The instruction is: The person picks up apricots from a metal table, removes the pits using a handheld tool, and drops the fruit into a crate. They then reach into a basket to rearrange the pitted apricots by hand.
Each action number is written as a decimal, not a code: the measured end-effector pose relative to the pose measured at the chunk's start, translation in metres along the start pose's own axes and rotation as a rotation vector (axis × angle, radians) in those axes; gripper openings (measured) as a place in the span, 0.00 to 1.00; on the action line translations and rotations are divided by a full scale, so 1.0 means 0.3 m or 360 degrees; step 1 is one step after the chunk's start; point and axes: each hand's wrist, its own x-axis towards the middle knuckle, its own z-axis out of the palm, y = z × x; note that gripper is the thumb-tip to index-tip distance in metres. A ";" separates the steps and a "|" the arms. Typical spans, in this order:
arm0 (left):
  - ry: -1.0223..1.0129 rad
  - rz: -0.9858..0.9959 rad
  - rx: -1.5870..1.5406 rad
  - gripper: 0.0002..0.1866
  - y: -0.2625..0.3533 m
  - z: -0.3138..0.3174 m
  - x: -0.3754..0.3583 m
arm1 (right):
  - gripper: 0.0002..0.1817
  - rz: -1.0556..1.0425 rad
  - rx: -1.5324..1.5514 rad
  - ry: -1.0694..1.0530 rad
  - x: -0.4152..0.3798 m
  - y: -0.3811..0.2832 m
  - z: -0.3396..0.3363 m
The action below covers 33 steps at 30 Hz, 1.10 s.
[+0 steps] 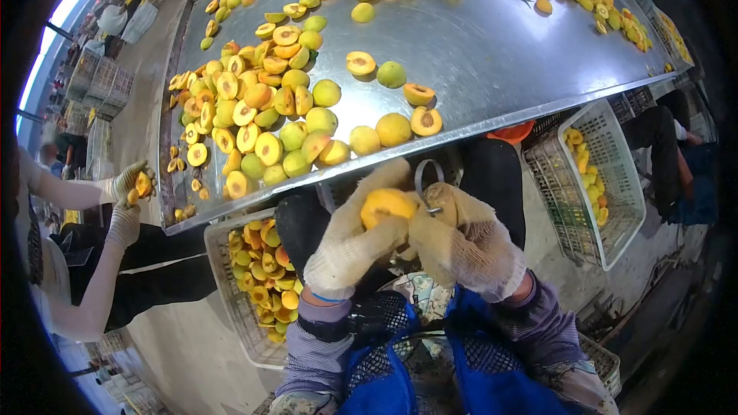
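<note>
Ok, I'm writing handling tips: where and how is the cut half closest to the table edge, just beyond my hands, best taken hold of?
I'd pinch the cut half across its rim, on the rounded skin, probably coming from the right. Its cut face is exposed, a whole fruit sits close on its left and another half lies behind, while bare table borders its right.

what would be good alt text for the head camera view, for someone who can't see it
The gloved left hand holds a yellow fruit while the gloved right hand grips a curved metal tool. In front, whole and halved fruits lie on a metal table, with crates of fruit at lower left and right.
</note>
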 end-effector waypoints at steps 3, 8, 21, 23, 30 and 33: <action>0.0069 -0.0152 0.0021 0.21 0.005 -0.009 -0.002 | 0.06 0.0137 -0.0053 -0.0127 -0.003 0.024 -0.015; 0.0146 0.0145 -0.0336 0.21 -0.027 -0.017 0.021 | 0.16 0.0017 -0.0601 -0.0283 -0.009 0.096 -0.013; 0.0236 0.0513 -0.0493 0.28 -0.053 0.073 -0.005 | 0.16 -0.0110 -0.1067 -0.0429 0.016 0.167 -0.016; 0.0260 0.0562 -0.0493 0.28 -0.067 0.085 -0.006 | 0.15 -0.0088 -0.0913 -0.0360 0.010 0.163 -0.017; 0.0128 0.0748 0.0070 0.23 -0.034 0.065 -0.029 | 0.09 -0.0901 -0.1227 -0.0491 -0.014 0.102 -0.008; 0.0114 0.0313 0.0056 0.23 0.018 0.070 -0.031 | 0.05 -0.0309 -0.0719 -0.0548 -0.023 0.111 -0.009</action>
